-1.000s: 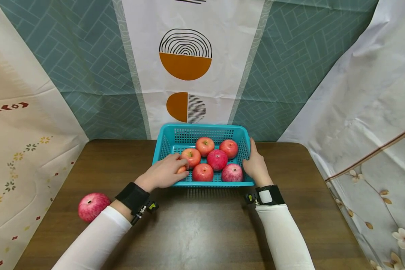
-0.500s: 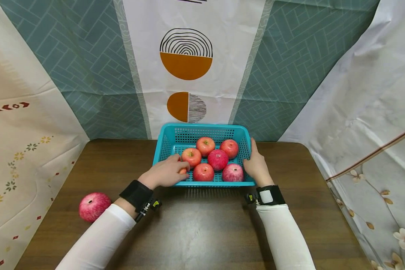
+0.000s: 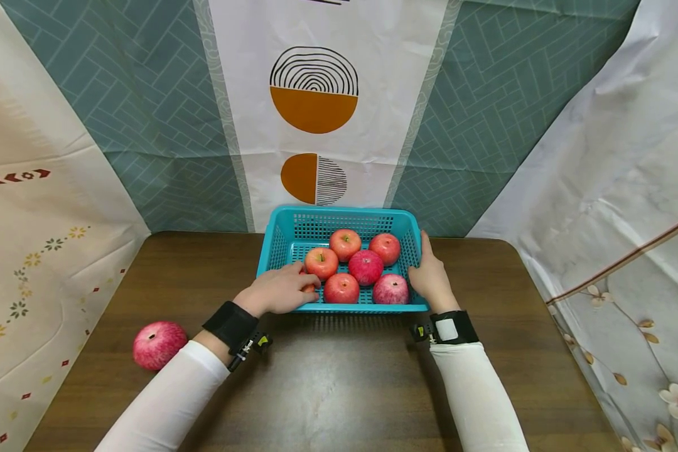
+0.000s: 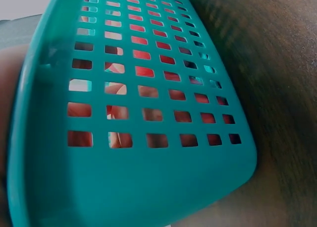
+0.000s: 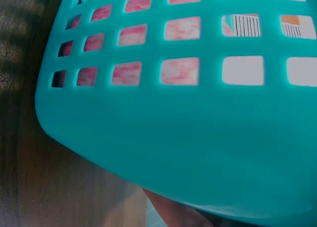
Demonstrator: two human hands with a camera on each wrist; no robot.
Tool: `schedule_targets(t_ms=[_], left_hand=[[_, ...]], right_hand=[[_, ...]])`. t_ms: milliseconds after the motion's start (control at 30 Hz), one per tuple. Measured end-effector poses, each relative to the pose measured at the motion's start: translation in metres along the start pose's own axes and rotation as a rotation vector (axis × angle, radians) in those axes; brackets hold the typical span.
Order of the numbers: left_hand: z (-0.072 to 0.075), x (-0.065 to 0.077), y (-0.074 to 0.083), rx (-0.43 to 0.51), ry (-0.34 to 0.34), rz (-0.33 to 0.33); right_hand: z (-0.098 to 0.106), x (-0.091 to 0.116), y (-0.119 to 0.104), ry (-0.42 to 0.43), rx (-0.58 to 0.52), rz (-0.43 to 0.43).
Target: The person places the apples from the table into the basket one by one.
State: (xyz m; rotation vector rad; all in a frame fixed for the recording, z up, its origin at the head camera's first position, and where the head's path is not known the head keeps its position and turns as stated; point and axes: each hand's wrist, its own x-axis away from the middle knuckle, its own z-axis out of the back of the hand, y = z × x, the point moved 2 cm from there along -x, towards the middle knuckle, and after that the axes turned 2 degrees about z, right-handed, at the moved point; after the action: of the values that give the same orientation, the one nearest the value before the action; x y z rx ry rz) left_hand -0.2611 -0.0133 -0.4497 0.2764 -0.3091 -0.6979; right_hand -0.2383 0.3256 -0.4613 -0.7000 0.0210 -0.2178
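Observation:
A turquoise plastic basket (image 3: 343,307) stands near the back edge of the table, holding several red apples, among them a front apple (image 3: 341,289) and a streaked pink one (image 3: 390,289). My left hand (image 3: 279,289) reaches over its near left corner, fingers curled down round an apple (image 3: 309,288) that is mostly hidden under them. At the basket's right end, my right hand (image 3: 431,279) grips the rim. In the left wrist view the perforated basket wall (image 4: 158,177) fills most of the picture. Close in the right wrist view is the basket's other end (image 5: 173,123).
A larger pinkish-red apple (image 3: 159,346) lies on the brown wooden table (image 3: 328,389) at the left, beside my left forearm. Behind the table hangs a patterned cloth (image 3: 316,25), with more cloth down both sides.
My left hand and the apple under it have shifted slightly to the right in the basket. My right hand keeps its hold on the rim.

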Motion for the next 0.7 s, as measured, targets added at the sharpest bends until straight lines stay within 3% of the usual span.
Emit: schedule_targets(t_ms=[700], left_hand=[[-0.0024,-0.0028,-0.0021,-0.013,-0.017,0.019]], right_hand=[[0.0004,0.0006,-0.0012,-0.007,-0.005,0.002]])
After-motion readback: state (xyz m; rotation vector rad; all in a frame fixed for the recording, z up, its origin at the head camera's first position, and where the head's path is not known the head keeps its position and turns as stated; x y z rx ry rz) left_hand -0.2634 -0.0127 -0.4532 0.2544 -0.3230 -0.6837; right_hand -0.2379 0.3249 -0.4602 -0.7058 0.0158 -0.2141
